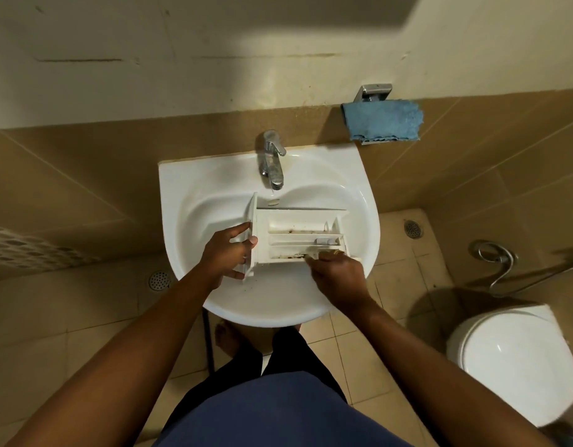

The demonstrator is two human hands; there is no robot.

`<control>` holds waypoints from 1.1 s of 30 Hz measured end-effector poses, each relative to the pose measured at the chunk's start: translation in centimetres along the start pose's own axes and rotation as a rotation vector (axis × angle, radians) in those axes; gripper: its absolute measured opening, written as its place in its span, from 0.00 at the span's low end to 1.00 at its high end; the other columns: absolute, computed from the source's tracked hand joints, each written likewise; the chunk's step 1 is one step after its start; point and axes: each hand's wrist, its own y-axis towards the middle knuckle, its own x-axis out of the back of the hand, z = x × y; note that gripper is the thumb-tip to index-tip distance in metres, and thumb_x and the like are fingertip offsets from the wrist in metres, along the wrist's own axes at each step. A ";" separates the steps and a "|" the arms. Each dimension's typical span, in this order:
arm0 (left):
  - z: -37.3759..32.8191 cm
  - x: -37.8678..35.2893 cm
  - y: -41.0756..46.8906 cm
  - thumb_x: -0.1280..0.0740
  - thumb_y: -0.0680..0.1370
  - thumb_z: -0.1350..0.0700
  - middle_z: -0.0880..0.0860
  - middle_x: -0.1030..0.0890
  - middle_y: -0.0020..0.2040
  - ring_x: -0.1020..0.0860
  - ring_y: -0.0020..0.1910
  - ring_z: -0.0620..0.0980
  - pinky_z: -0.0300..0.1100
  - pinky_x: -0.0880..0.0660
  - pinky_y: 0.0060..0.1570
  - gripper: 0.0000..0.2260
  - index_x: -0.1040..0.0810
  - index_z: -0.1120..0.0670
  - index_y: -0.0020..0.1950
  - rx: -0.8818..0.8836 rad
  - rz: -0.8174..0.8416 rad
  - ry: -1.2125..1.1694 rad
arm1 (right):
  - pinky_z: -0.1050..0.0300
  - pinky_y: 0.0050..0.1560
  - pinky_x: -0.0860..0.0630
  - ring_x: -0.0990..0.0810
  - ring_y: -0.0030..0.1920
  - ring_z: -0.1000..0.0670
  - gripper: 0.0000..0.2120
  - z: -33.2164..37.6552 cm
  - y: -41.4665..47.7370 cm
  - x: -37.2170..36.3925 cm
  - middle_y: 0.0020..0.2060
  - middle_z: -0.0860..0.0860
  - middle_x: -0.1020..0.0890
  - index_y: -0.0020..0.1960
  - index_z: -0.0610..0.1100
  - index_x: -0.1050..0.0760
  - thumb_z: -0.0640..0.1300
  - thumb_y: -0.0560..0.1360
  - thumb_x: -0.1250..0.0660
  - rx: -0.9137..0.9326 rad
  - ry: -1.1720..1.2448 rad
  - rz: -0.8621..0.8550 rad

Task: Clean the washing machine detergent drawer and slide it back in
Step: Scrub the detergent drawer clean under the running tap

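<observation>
Detergent drawer [298, 235] held over the sink [278, 304], left hand [228, 253] fingers [243, 228] curled round its front panel, right hand [338, 272] closed on a small brush [357, 259] at the stained near corner; hard scrubbing may wrench the drawer loose

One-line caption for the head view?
Over the white sink, the left hand grips the stained detergent drawer by its front panel while the right hand holds a small brush to its near compartment.

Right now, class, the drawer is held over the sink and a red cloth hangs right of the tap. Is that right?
No. The head view shows the cloth is blue, not red; drawer, sink and tap are as stated.
</observation>
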 end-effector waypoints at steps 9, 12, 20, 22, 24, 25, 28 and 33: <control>-0.2 0.0 -0.4 0.28 0.79 0.47 0.54 0.14 0.49 0.15 0.47 0.54 0.50 0.16 0.37 0.23 0.25 0.38 0.73 0.001 -0.011 0.005 | 0.53 0.44 0.19 0.16 0.37 0.47 0.08 3.2 11.1 1.6 0.36 0.48 0.13 0.41 0.46 0.14 0.45 0.76 0.30 -0.723 0.889 0.050; -0.4 -0.1 -0.5 0.28 0.79 0.48 0.54 0.15 0.50 0.15 0.47 0.54 0.53 0.15 0.39 0.23 0.26 0.38 0.73 0.005 -0.024 0.018 | 0.47 0.46 0.19 0.17 0.39 0.42 0.11 3.1 18.1 0.9 0.40 0.38 0.14 0.48 0.37 0.16 0.41 0.81 0.34 -0.964 1.368 0.123; -0.2 -0.3 -0.8 0.29 0.79 0.46 0.53 0.16 0.54 0.16 0.48 0.53 0.51 0.15 0.38 0.22 0.25 0.38 0.72 -0.014 -0.046 0.036 | 0.46 0.54 0.16 0.14 0.49 0.39 0.10 3.0 21.2 -1.3 0.50 0.34 0.16 0.55 0.29 0.22 0.31 0.81 0.41 -1.085 1.608 0.255; -0.3 -0.3 -0.7 0.28 0.78 0.46 0.53 0.16 0.54 0.16 0.49 0.53 0.50 0.15 0.37 0.22 0.24 0.37 0.72 -0.012 -0.046 0.031 | 0.49 0.47 0.15 0.13 0.47 0.40 0.12 2.7 21.6 -1.1 0.48 0.35 0.15 0.56 0.31 0.21 0.33 0.81 0.43 -1.115 1.611 0.272; -0.4 -0.3 -0.6 0.27 0.78 0.46 0.52 0.15 0.51 0.16 0.48 0.52 0.49 0.15 0.36 0.22 0.24 0.37 0.71 -0.009 -0.050 0.037 | 0.50 0.43 0.14 0.13 0.45 0.40 0.13 2.4 21.8 -1.1 0.46 0.36 0.15 0.54 0.31 0.21 0.35 0.81 0.43 -1.134 1.598 0.279; -0.5 -0.2 -0.7 0.27 0.78 0.46 0.51 0.15 0.50 0.16 0.48 0.52 0.48 0.16 0.35 0.22 0.24 0.37 0.71 -0.008 -0.049 0.046 | 0.50 0.43 0.14 0.14 0.44 0.40 0.13 2.4 21.9 -1.0 0.45 0.36 0.16 0.52 0.31 0.21 0.36 0.82 0.43 -1.125 1.587 0.299; -0.6 -0.2 -0.6 0.28 0.78 0.45 0.51 0.15 0.50 0.16 0.48 0.53 0.46 0.17 0.34 0.22 0.25 0.37 0.72 -0.002 -0.046 0.068 | 0.51 0.39 0.14 0.15 0.46 0.41 0.12 2.6 21.9 -0.7 0.46 0.36 0.17 0.51 0.31 0.21 0.36 0.82 0.42 -1.115 1.615 0.325; -0.9 -0.2 -0.7 0.28 0.79 0.46 0.51 0.15 0.52 0.15 0.46 0.52 0.48 0.15 0.38 0.21 0.25 0.36 0.72 0.000 -0.048 0.100 | 0.48 0.44 0.15 0.13 0.44 0.40 0.13 1.8 22.2 -0.9 0.48 0.35 0.15 0.57 0.31 0.22 0.36 0.82 0.42 -1.093 1.616 0.374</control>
